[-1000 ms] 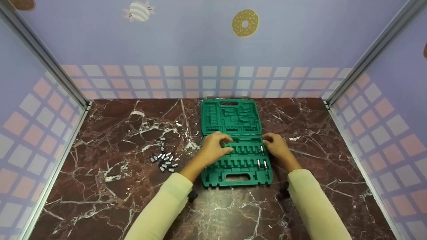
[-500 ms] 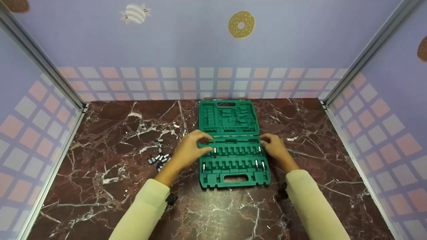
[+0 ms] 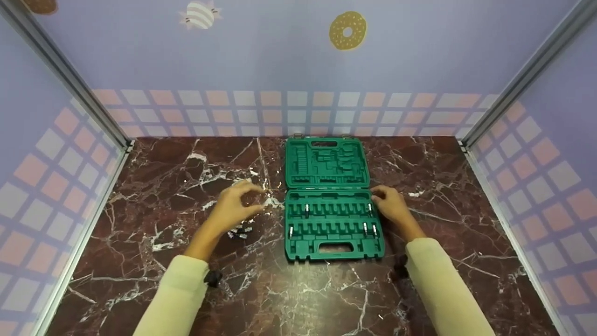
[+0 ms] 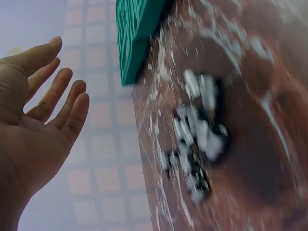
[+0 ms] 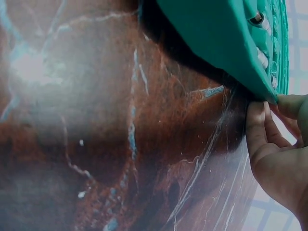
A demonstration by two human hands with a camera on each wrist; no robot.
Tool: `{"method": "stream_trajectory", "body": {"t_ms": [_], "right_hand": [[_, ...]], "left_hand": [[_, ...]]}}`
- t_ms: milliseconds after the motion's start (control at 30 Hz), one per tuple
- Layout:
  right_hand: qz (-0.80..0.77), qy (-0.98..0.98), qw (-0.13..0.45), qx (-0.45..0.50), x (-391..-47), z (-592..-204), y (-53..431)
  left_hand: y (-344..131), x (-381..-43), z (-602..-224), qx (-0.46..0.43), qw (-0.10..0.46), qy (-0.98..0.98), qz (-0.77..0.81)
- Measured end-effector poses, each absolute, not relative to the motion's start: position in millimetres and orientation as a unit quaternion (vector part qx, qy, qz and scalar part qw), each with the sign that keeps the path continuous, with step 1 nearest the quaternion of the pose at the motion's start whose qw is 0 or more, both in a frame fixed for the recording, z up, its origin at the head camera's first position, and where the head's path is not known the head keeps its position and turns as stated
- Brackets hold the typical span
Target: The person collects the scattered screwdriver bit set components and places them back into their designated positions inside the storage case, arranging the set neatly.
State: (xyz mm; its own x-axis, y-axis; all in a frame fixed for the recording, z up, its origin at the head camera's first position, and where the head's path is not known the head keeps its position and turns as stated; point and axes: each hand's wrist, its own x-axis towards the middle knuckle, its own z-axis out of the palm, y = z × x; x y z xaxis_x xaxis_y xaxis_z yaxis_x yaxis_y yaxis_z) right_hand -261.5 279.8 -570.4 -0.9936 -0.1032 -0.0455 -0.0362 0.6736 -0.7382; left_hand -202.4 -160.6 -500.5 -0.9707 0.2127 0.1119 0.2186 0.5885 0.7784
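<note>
A green plastic case (image 3: 298, 249) lies unfolded on the marble table, its slotted tray nearest me. Several short metal socket bits sit in its slots, among them one socket bit (image 3: 307, 210) in the upper row and another socket bit (image 3: 291, 231) at lower left. My left hand (image 3: 231, 207), fingers spread and holding nothing, is over the loose pile of socket bits (image 3: 240, 230) left of the case. That pile (image 4: 192, 130) shows blurred in the left wrist view. My right hand (image 5: 281, 149) pinches the case's right edge between thumb and fingers.
The case's moulded lid (image 3: 326, 163) lies back towards the patterned rear wall (image 3: 261, 107). Side walls with metal rails stand left and right. White flecks and veins mark the dark red marble tabletop (image 3: 154, 200).
My left hand has moved left, from over the case to over the loose socket bits. Socket bits in the tray's left slots have come into view. My right hand stays at the case's edge.
</note>
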Motion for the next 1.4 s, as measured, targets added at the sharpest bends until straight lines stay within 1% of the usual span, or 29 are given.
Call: {"method": "stream_trajectory", "body": {"t_ms": [300,567,700,833,1100,1400], "right_hand": [[-0.398,0.915,0.05,-0.031,-262,-569,279],[-0.394,0.917,0.054,-0.026,-261,-569,281],[-0.391,0.919,0.054,-0.025,-261,-569,281],[-0.391,0.918,0.053,-0.026,-261,-568,282],[-0.398,0.915,0.055,-0.024,-261,-569,282],[-0.397,0.915,0.071,-0.013,-262,-566,280]], "left_hand": [[-211,-191,-516,-0.138,-0.022,-0.914,-0.38],[-232,-182,-528,-0.112,-0.055,-0.927,-0.353],[-238,-180,-533,-0.097,-0.062,-0.931,-0.345],[-243,-179,-542,-0.089,-0.05,-0.932,-0.348],[-249,-180,-554,-0.075,-0.003,-0.938,-0.339],[-253,-179,-561,-0.088,0.021,-0.944,-0.317]]}}
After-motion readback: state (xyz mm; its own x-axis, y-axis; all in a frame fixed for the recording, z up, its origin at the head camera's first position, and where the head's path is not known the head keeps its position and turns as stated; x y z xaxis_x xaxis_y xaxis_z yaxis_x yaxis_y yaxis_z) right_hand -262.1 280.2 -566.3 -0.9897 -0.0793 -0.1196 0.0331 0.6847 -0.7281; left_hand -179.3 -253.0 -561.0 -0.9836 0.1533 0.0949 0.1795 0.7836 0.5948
